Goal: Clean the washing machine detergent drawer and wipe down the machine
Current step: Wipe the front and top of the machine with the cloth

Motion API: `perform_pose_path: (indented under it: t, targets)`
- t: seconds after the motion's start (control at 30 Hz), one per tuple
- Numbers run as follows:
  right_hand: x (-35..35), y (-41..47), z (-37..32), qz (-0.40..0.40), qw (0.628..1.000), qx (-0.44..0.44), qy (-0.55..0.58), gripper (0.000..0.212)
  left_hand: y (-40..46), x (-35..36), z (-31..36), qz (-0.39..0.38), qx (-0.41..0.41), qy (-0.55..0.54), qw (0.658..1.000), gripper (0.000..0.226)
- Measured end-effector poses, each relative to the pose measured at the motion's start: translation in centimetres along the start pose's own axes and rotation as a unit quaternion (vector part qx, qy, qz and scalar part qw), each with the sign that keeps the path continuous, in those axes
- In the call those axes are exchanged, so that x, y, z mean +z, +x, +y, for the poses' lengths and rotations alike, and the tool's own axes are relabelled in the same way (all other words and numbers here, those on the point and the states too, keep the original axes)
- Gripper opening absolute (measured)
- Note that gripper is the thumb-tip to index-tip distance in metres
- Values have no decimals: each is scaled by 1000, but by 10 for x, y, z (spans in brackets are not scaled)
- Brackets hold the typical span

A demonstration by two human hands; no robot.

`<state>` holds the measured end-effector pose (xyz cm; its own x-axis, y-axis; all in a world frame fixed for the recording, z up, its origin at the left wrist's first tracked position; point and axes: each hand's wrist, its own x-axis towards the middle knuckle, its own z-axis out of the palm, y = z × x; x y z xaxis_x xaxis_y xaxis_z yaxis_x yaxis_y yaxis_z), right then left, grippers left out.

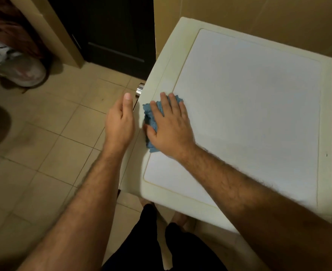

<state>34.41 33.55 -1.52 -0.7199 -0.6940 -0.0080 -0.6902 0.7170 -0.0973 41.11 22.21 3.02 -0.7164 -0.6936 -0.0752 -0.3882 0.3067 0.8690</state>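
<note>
Right hand flat, fingers straight, pressing blue cloth on washing machine top, left hand open, grip empty

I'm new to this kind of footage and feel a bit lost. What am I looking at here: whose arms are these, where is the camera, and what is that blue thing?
There is no robot here. A person wears a wide-angle camera on the head, looking forward and down, so you see their own two bare arms reaching away from you.

The large pale box on the right is the washing machine, seen from above; you are looking at its flat top. The right hand lies flat, fingers straight, pressing a blue cloth onto the top near its left edge, as one does when wiping.

The left hand holds nothing. It hovers beside the machine, over the tiled floor, fingers relaxed.

At the back is a dark door. At the bottom you see the person's dark shorts.
</note>
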Motion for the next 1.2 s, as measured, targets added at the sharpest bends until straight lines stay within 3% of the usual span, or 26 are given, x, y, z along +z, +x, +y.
perform_pose_path:
  t: [0.3,0.57,0.7,0.8,0.87,0.93,1.0,1.07,1.13,1.2]
  targets:
    - [-2,-76,-12,-30,993,-106,46,66,-38,-6,0,-4,-20,-5,1000,22]
    - [-4,-124,4,-31,982,-174,62,51,-52,-1,-3,-21,-19,-1,1000,51]
    - [0,-142,27,-53,963,-254,75,52,-58,-2,3,2,-31,-7,999,50]
    - [-4,-153,45,-60,938,-298,167,46,-57,-3,4,9,-29,-13,999,51]
    - [-8,-166,56,-40,926,-264,265,39,-56,-2,3,7,-26,-15,1000,53]
    - [-15,-181,63,-42,900,-137,413,33,-55,0,5,2,-25,-15,1000,53]
    - [-25,-184,72,-75,806,38,585,30,-55,1,9,3,-20,-19,1000,52]
    - [-27,-172,89,-33,718,139,681,37,-57,1,10,8,-22,-30,999,52]
    - [-33,-151,113,43,701,200,683,52,-59,-2,8,15,-26,-40,999,53]
    - [-45,-127,134,119,714,224,652,50,-62,-4,6,22,-26,-35,999,55]
